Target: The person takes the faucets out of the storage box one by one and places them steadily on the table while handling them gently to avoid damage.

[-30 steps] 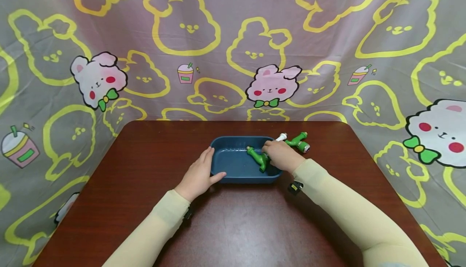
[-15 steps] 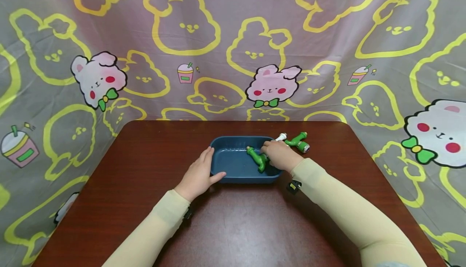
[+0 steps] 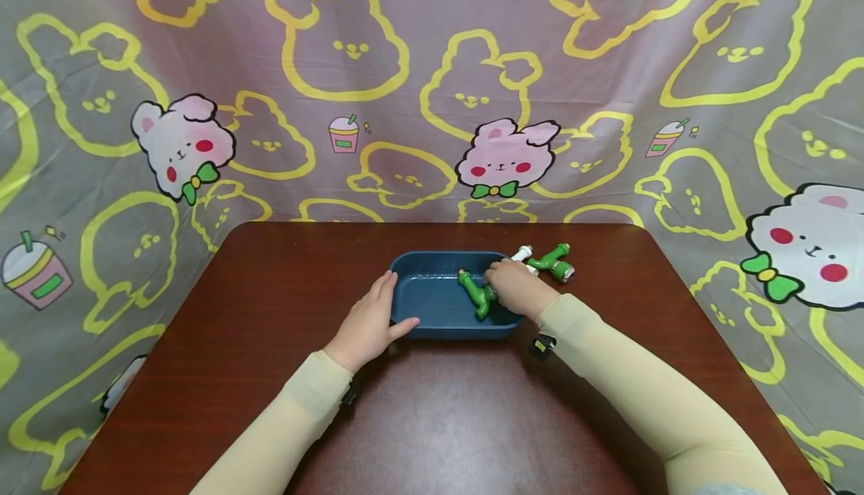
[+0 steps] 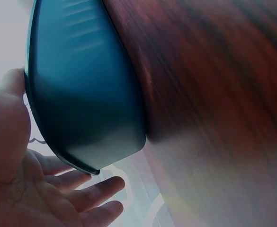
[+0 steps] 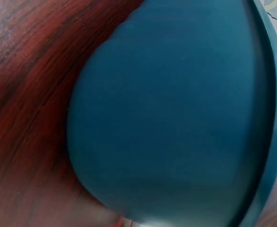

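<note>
A blue rectangular basin [image 3: 425, 306] stands on the table in the head view. My left hand [image 3: 364, 324] touches its left end, thumb over the near rim and fingers spread along the side. In the left wrist view, the straight fingers of the left hand [image 4: 39, 189] lie beside the basin's wall [image 4: 88, 90]. Inside the right part of the basin is a green tap [image 3: 475, 294], its spout end toward me. My right hand [image 3: 521, 289] grips the tap's right side, fingertips partly hidden. Only the basin's outer wall [image 5: 166, 113] shows in the right wrist view, with the hand out of sight.
Behind the right hand, just past the basin's right end, lie a white tap [image 3: 523, 253] and another green tap [image 3: 553, 263]. The brown table [image 3: 432, 412] stretches to a patterned curtain [image 3: 398, 105] at the back and sides.
My right hand has shifted slightly left and the green tap's near end has swung a little left with it. The left hand and the basin stay in place.
</note>
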Demonstrator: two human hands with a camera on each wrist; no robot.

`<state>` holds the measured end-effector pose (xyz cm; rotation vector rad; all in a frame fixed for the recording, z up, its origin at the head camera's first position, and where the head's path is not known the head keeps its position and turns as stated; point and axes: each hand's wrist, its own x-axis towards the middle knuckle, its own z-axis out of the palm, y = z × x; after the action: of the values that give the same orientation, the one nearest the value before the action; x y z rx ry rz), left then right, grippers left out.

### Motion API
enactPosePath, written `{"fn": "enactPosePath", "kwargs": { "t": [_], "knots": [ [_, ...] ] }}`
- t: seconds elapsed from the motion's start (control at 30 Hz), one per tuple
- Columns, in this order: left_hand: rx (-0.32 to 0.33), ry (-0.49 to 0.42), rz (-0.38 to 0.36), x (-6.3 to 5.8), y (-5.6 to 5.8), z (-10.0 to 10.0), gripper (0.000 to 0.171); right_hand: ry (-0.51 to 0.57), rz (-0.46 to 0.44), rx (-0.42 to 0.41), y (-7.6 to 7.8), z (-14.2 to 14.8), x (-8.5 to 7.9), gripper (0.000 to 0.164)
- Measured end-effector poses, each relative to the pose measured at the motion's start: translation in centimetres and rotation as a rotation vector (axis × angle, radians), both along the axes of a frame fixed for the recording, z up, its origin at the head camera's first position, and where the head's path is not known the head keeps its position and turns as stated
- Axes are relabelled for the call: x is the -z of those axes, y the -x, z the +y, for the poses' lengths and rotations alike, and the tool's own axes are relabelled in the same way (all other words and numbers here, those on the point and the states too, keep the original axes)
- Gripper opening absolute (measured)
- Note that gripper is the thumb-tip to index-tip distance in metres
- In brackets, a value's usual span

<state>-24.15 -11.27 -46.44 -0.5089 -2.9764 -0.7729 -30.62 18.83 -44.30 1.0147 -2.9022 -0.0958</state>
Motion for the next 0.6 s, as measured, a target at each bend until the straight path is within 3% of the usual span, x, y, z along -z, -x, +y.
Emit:
{"fn": "enactPosePath", "kwargs": {
  "t": [0.23,0.6],
  "knots": [
    [0.005,0.009,0.009,-0.13,-0.04,0.05,0.096,-0.008,0.018,-0.006,-0.10,0.07,0.05,0.026],
    [0.002,0.015,0.002,-0.18,-0.06,0.08,0.096,0.022,-0.033,-0.009,-0.55,-0.15,-0.40,0.035]
  ]
}}
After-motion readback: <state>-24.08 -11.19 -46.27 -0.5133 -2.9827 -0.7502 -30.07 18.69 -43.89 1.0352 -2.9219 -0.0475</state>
